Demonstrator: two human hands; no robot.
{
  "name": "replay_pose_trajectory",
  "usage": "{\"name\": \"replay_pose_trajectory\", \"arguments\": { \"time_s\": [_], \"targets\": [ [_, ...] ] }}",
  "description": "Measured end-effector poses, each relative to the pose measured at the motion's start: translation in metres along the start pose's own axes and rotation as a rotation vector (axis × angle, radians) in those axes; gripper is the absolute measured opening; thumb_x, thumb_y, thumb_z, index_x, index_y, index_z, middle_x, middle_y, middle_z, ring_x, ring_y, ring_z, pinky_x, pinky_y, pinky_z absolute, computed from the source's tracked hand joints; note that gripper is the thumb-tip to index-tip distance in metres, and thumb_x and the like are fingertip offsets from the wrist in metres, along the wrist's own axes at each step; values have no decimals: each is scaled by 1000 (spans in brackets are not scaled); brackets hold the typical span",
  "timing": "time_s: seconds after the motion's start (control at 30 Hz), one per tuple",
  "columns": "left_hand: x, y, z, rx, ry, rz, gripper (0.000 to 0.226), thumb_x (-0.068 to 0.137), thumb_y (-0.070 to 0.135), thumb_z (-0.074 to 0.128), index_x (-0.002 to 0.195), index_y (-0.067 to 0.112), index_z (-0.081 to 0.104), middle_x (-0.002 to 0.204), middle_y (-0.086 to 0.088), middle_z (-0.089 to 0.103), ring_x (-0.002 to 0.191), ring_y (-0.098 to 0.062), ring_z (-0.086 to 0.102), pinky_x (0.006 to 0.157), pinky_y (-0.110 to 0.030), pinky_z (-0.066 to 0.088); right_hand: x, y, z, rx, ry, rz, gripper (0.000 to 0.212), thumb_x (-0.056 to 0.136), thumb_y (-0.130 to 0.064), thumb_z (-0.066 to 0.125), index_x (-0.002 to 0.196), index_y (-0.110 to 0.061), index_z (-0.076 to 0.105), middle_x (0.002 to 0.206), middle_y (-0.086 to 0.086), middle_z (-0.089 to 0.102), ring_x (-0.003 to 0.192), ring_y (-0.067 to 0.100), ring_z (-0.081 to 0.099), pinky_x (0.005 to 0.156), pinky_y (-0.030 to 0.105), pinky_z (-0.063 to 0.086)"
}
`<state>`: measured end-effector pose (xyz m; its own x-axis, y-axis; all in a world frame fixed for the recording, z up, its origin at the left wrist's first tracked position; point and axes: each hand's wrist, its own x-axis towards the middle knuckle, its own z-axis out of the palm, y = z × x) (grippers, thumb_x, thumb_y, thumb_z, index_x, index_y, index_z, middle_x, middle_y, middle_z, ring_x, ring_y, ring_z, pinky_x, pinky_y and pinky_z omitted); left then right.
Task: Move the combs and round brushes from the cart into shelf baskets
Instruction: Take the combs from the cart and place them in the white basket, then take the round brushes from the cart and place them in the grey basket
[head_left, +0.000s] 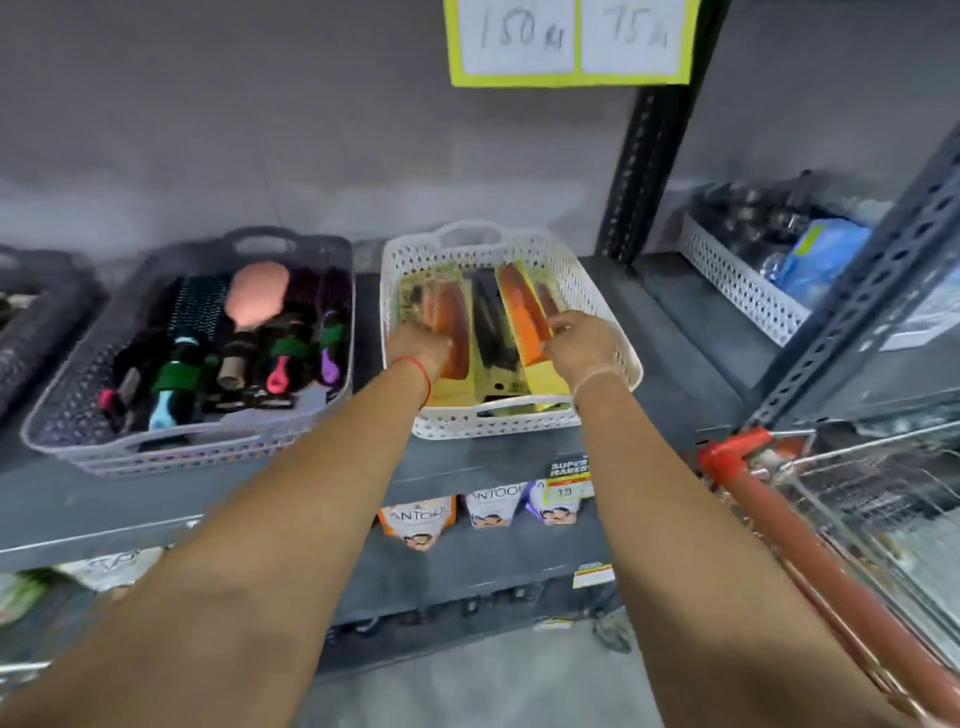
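Note:
A white basket (587, 291) on the shelf holds packaged combs on yellow cards: orange-brown ones (519, 301) and a black one (491, 322). Both my hands reach into it. My left hand (418, 345) rests on a brown comb pack (452, 332) at the left side, fingers curled onto it. My right hand (582, 345) pinches the edge of the orange comb pack at the right. To the left, a grey basket (72, 415) holds round brushes (200, 317) and other hairbrushes.
The wire cart (857, 493) with its red handle (727, 452) stands at the right. Another white basket (737, 280) with dark and blue packs sits on the neighbouring shelf. Product pouches (421, 519) line the shelf below. A black upright post (639, 171) divides the shelves.

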<state>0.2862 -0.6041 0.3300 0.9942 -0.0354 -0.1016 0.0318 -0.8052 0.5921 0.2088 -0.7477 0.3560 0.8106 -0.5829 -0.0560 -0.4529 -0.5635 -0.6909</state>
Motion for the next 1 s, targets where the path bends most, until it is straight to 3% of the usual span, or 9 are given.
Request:
{"name": "replay_pose_trajectory", "arguments": {
  "time_s": [0.07,0.23,0.3,0.47,0.57,0.67,0.77,0.9,1.0],
  "targets": [
    [-2,2,6,67,64,-29,38,91,16,46,124,-2,53,124,-25,60,117,-37,55,96,-37,45,4,4,3,-60,8,9,29,84,-7,57,111,-17,65,118,8,65,108,27,59,85,29,46],
    [-9,7,11,229,173,26,50,94,29,43,132,-4,42,129,-24,53,122,-35,46,103,-36,36,4,5,11,-190,70,2,30,84,-19,56,113,-15,63,125,14,58,115,31,53,96,37,46],
    [-18,8,-3,107,249,109,49,95,30,40,135,3,42,122,-25,59,116,-37,50,99,-34,37,1,5,9,-177,122,-1,30,85,-28,53,111,-20,64,124,11,55,110,32,56,90,37,47],
    [-63,-59,-77,-497,432,257,22,88,12,55,101,-2,66,85,-19,70,78,-26,64,73,-30,49,-9,2,6,318,412,-45,21,84,-28,55,93,-16,70,108,11,65,98,27,63,83,31,48],
    [-97,-152,-124,-606,546,189,12,90,8,52,90,4,64,65,-5,59,58,-4,58,61,-20,48,-34,-41,22,590,531,-334,16,81,-11,51,87,-10,66,84,5,64,83,21,59,80,26,43],
    [-136,-244,-161,-631,738,13,25,90,13,50,72,29,55,61,4,57,51,8,55,54,-11,46,-95,-113,71,835,284,-653,17,81,-15,51,80,-31,53,74,-2,57,70,21,58,71,40,49],
    [-170,-343,-174,-605,807,-276,24,90,13,51,70,27,54,60,0,61,63,-22,56,65,-31,47,-184,-171,148,864,-182,-818,16,83,-20,52,81,-36,51,62,-11,57,49,5,58,47,22,48],
    [-205,-471,-162,-556,550,-701,20,90,7,47,90,-6,62,88,-36,66,73,-39,64,73,-45,54,-287,-200,274,437,-782,-784,11,86,-21,57,81,-31,56,49,-2,53,31,2,49,29,12,33],
    [-226,-535,-138,-590,310,-902,24,92,8,45,81,-3,63,91,-27,63,54,-8,69,53,-22,50,-323,-188,357,10,-1156,-666,18,89,-18,57,105,-8,59,43,-7,53,28,3,48,26,12,33]
  ]
}}
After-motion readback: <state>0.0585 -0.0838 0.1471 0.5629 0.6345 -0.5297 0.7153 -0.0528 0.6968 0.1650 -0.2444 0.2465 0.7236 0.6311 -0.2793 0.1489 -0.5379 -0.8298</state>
